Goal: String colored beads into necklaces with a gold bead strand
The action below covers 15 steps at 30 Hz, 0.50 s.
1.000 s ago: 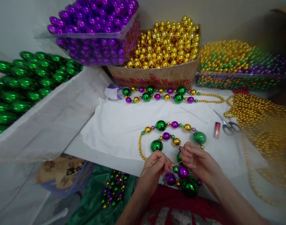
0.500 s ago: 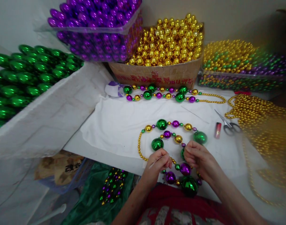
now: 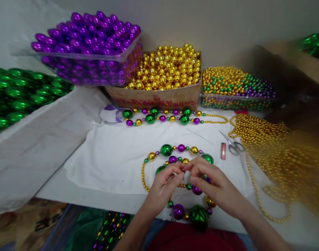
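Note:
A bead necklace (image 3: 166,150) of large green, purple and gold beads lies looped on the white cloth, with a strand of small gold beads at its left. Over it, both my hands meet, fingertips close together. My left hand (image 3: 169,181) is closed in a pinch, and a thin white thread (image 3: 166,184) crosses its fingers. Also pinched is my right hand (image 3: 206,174), its fingertips beside the left ones; what they grip is too small to make out. Part of the necklace is hidden under my hands, and its biggest green bead (image 3: 199,217) hangs near the table's front edge.
A second bead necklace (image 3: 150,119) lies behind. To the right are a red lighter (image 3: 223,151), scissors (image 3: 234,147) and a heap of gold bead chains (image 3: 266,139). Boxes of purple beads (image 3: 96,62), gold beads (image 3: 167,69), small mixed beads (image 3: 232,83) and green beads (image 3: 15,94) surround the table.
My hands have come together, the right one moving in to the left one's fingertips. The camera view has shifted, so the boxes appear lower and further left.

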Motion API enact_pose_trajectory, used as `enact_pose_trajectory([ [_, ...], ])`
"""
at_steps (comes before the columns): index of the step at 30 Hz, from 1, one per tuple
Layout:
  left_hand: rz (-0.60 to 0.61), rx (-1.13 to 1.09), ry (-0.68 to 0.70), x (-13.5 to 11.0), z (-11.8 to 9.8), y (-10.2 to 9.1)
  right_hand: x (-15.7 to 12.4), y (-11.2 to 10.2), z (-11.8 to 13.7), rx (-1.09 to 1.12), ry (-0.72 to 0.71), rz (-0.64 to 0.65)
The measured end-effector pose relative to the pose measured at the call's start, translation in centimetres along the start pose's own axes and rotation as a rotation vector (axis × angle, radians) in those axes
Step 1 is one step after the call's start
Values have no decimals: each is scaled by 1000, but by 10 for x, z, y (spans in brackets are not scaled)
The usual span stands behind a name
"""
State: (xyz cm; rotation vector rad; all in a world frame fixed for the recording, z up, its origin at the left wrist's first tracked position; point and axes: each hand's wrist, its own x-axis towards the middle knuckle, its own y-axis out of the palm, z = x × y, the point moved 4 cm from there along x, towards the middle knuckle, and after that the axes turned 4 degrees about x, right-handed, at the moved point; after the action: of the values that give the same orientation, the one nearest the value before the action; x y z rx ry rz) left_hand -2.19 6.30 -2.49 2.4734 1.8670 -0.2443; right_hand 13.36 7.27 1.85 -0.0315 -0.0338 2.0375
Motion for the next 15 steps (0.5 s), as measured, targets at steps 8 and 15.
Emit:
enact_pose_trajectory([
  [8, 169, -290, -68, 18, -14, 34, -4, -24, -27, 276, 188, -309],
  [15, 18, -533, -110, 37, -7, 57, -34, -31, -62, 369, 249, -431],
])
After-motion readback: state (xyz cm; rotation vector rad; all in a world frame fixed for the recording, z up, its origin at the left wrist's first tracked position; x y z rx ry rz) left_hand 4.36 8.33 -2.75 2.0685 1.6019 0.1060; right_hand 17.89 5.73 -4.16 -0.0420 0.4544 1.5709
